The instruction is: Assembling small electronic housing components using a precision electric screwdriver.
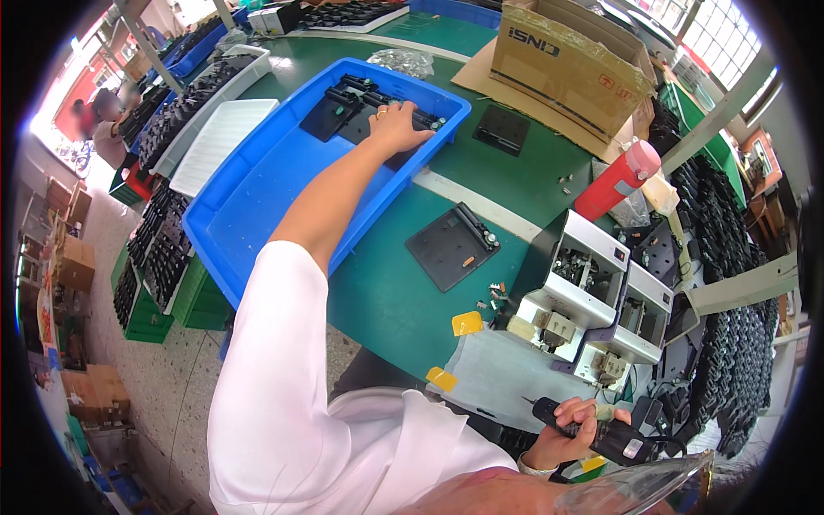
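Observation:
My left hand (pixel 397 130) reaches into the far end of a blue plastic bin (pixel 249 193), its fingers curled over a black plate assembly (pixel 410 153) that it partly hides. Several similar black plates with rods (pixel 330 118) lie beside it in the bin. Low at the right, my right hand (pixel 566 438) is wrapped around a black electric screwdriver (pixel 614 439), whose thin bit points left. On the green table, another black plate with a rod (pixel 452 247) rests between the bin and two metal machines, a small copper-coloured piece on it.
The two screw-feeder-like machines (pixel 571 266) stand on the right, near a red bottle (pixel 618 180). A cardboard box (pixel 566 73) and another black plate (pixel 501 130) are farther back. Small loose parts (pixel 495 296) and yellow tags (pixel 467 324) lie near a grey cloth (pixel 506 378). Stacked black parts (pixel 725 300) line the right.

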The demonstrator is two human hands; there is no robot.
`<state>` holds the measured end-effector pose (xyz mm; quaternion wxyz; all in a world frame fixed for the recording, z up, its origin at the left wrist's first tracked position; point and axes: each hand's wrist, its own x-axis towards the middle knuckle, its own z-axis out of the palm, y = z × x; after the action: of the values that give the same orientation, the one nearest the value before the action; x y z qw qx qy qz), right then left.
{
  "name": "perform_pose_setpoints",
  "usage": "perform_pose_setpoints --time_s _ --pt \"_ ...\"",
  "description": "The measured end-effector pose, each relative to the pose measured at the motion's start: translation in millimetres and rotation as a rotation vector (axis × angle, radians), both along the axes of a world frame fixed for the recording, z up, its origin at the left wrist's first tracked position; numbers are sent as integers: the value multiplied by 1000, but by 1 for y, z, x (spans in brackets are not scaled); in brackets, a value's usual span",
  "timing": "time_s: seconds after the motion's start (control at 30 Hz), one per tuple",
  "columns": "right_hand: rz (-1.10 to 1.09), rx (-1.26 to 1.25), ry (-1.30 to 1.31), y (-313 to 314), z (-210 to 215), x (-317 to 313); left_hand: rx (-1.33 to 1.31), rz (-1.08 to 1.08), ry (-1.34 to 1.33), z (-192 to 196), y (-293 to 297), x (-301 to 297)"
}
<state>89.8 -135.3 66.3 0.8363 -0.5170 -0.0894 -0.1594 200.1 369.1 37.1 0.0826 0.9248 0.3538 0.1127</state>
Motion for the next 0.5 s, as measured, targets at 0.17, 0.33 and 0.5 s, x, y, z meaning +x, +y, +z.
perform_pose_setpoints --time_s 0.17,0.33,0.5 --pt "-56 -53 26 -8 -2 -6 -7 -36 65 -6 3 17" --pt "-15 -124 -10 -3 4 -10 -38 32 -14 -12 6 18" --pt "-23 -57 -2 -2 9 -14 3 -9 -32 1 8 6"
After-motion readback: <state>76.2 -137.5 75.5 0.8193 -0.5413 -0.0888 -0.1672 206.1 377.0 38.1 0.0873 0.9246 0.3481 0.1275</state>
